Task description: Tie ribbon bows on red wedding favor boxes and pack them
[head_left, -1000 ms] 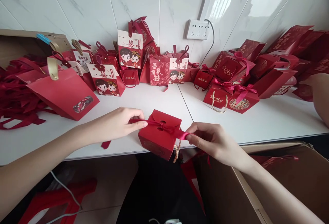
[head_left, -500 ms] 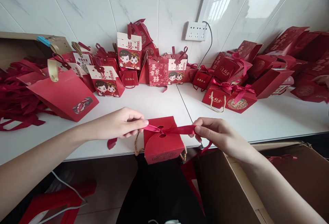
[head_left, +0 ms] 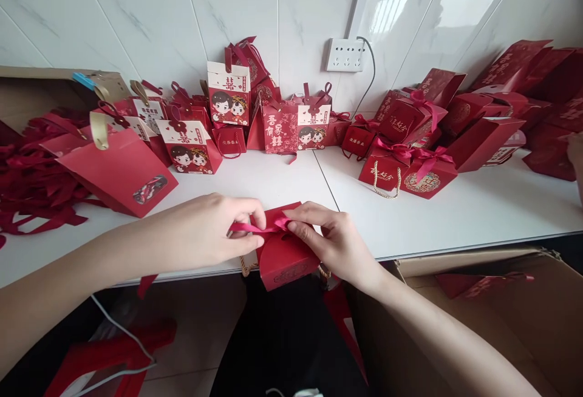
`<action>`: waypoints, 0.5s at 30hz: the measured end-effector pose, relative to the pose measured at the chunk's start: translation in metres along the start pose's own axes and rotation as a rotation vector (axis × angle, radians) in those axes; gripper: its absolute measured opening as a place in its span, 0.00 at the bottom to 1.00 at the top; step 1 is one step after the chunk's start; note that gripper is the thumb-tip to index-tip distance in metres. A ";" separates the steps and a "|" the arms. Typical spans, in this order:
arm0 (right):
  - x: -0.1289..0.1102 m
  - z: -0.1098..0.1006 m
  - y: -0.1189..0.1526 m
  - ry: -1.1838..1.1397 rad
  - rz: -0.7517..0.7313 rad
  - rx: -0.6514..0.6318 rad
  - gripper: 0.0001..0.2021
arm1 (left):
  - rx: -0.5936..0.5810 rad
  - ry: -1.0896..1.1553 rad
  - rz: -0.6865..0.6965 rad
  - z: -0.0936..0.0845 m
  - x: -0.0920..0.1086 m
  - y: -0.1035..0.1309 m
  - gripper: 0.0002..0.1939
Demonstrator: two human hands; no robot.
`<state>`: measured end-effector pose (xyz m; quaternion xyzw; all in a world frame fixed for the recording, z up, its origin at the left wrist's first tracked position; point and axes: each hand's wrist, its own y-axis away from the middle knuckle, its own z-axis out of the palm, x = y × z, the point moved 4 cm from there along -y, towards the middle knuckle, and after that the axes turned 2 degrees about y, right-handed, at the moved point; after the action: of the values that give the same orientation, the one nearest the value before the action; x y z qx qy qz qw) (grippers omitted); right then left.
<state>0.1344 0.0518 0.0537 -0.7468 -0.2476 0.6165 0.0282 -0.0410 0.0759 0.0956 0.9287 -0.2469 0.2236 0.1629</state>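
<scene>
A red gift box [head_left: 289, 263] with twisted gold cord handles stands at the front edge of the white table, close to my body. Across its top runs a crimson ribbon [head_left: 269, 228], gathered near the middle. My right hand [head_left: 339, 242] pinches a fold of this ribbon between thumb and fingertips, right over the lid. On the other side, my left hand [head_left: 218, 227] curls around the ribbon's left length; its thumb and forefinger are bent around the strip, and the remaining fingers are mostly hidden. The hands cover part of the lid.
Red boxes with ribbon bows [head_left: 428, 172] stand at right; printed boxes [head_left: 189, 148] line the wall. Loose ribbons [head_left: 40, 166] are heaped at left beside a larger red box [head_left: 122, 172]. An open carton [head_left: 492, 336] sits below right. Another person's hand [head_left: 576, 157] shows at the right edge.
My hands have come together from either side of the box. The right now pinches a fold of ribbon over the lid, and the left has turned around its length.
</scene>
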 end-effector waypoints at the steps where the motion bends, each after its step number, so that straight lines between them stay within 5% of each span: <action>1: 0.002 0.001 0.001 0.009 -0.014 0.011 0.11 | 0.020 -0.040 0.008 0.001 -0.002 0.001 0.08; 15: 0.014 0.002 -0.005 -0.116 0.098 0.187 0.05 | 0.157 -0.191 0.263 -0.007 0.029 0.004 0.10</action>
<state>0.1327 0.0608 0.0425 -0.7152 -0.1535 0.6797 0.0534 -0.0225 0.0637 0.1166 0.9153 -0.3623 0.1723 0.0349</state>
